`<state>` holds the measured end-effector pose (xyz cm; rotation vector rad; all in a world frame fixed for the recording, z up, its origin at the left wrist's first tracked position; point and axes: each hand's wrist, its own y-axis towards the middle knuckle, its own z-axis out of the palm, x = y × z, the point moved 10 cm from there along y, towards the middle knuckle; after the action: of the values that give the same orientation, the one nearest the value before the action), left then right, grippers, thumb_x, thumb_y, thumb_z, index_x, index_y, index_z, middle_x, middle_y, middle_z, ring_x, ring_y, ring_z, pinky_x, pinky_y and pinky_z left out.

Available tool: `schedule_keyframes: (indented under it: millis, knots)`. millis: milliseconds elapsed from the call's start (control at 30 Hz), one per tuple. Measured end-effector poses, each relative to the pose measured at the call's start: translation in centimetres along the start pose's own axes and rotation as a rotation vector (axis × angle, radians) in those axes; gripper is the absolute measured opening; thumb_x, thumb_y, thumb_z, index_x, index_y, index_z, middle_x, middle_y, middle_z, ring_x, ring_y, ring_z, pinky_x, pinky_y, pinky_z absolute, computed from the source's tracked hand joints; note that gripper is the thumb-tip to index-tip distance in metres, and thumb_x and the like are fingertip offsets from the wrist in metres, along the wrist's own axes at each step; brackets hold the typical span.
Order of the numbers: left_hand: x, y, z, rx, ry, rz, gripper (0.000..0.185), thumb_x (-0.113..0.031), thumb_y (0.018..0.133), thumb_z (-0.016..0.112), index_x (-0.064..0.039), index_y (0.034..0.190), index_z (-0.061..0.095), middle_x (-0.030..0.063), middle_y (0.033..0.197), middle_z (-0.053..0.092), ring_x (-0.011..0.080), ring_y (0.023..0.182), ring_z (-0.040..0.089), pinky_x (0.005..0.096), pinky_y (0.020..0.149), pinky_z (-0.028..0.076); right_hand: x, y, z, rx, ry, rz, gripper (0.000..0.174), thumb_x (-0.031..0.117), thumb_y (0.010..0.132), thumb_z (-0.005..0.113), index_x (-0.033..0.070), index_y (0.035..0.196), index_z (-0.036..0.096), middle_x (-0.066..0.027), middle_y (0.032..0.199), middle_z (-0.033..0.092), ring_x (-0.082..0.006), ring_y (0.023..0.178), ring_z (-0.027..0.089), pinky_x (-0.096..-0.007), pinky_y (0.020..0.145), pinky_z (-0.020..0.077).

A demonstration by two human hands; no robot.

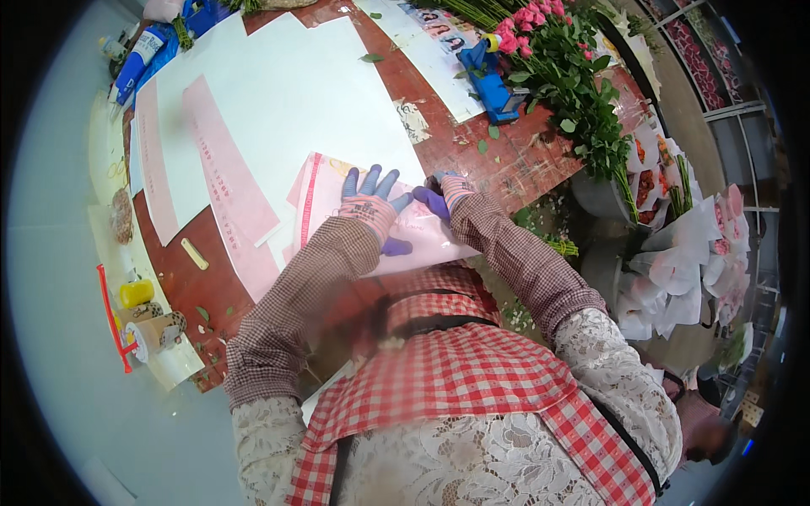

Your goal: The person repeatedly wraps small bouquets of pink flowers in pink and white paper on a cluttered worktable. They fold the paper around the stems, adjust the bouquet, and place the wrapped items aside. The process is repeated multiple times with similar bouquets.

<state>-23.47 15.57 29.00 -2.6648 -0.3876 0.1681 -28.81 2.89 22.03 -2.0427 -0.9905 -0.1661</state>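
A pink sheet of printed flower wrapping paper (pixel 307 209) lies in front of me near the table's front edge, with a red lettered border on its left side. My left hand (pixel 369 205), in a striped glove with purple fingertips, rests on it palm down with the fingers spread. At the sheet's right edge is my right hand (pixel 448 191), gloved the same way. Its fingers are bent and its thumb points left; whether they pinch the paper is hidden. Under the pink sheet are large white sheets (pixel 310 82) and pink paper strips (pixel 228 183).
A blue tape dispenser (pixel 490 85) and pink roses with leafy stems (pixel 557 88) occupy the far right of the red table (pixel 525 152). Wrapped bouquets (pixel 671 253) stand right. A yellow-handled cutter (pixel 194 253) and drink cups (pixel 155 335) are on the left.
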Motion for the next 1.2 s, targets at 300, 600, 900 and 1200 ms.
schedule_keyframes:
  millis: [300, 600, 900, 1200]
  knots:
    - [-0.7, -1.5, -1.2, -0.023, 0.007, -0.113, 0.091, -0.074, 0.068, 0.061, -0.033, 0.146, 0.037, 0.0102, 0.159, 0.019, 0.0333, 0.147, 0.016, 0.0572, 0.117, 0.005, -5.4, -1.7, 5.7, 0.13, -0.024, -0.465, 0.075, 0.039, 0.078, 0.068, 0.008, 0.14, 0.039, -0.0159, 0.133, 0.052, -0.0303, 0.12, 0.053, -0.0397, 0.097, 0.0468]
    - [-7.5, -4.9, 6.9, -0.091, -2.045, -0.121, 0.037, -0.013, 0.091, 0.062, -0.005, 0.124, 0.049, 0.0111, 0.114, 0.061, 0.0233, 0.1, 0.061, 0.0377, 0.085, 0.053, 5.6, -7.7, -2.6, 0.34, 0.707, -0.506, 0.083, 0.044, 0.079, 0.072, 0.011, 0.146, 0.035, -0.0164, 0.142, 0.047, -0.0319, 0.127, 0.049, -0.0464, 0.102, 0.0442]
    - [7.0, -1.6, 3.1, -0.879, -2.589, 0.088, 0.056, -0.029, 0.093, 0.063, -0.009, 0.14, 0.04, 0.0108, 0.136, 0.051, 0.0286, 0.127, 0.048, 0.048, 0.109, 0.039, -9.2, -10.9, 0.0, 0.37, 0.07, -0.118, 0.093, 0.007, 0.072, 0.084, 0.003, 0.145, 0.027, -0.0142, 0.134, 0.053, -0.019, 0.12, 0.052, -0.0318, 0.099, 0.0443]
    - [16.5, -3.0, 3.3, -1.119, -2.269, -0.511, 0.045, -0.036, 0.1, 0.049, -0.005, 0.133, 0.049, 0.0049, 0.108, 0.055, 0.0191, 0.099, 0.053, 0.0355, 0.098, 0.043, 3.7, -1.8, 0.3, -0.215, 0.306, -0.281, 0.035, 0.027, 0.079, 0.072, 0.005, 0.105, 0.062, -0.0075, 0.076, 0.067, -0.0187, 0.07, 0.064, -0.0348, 0.062, 0.0496]
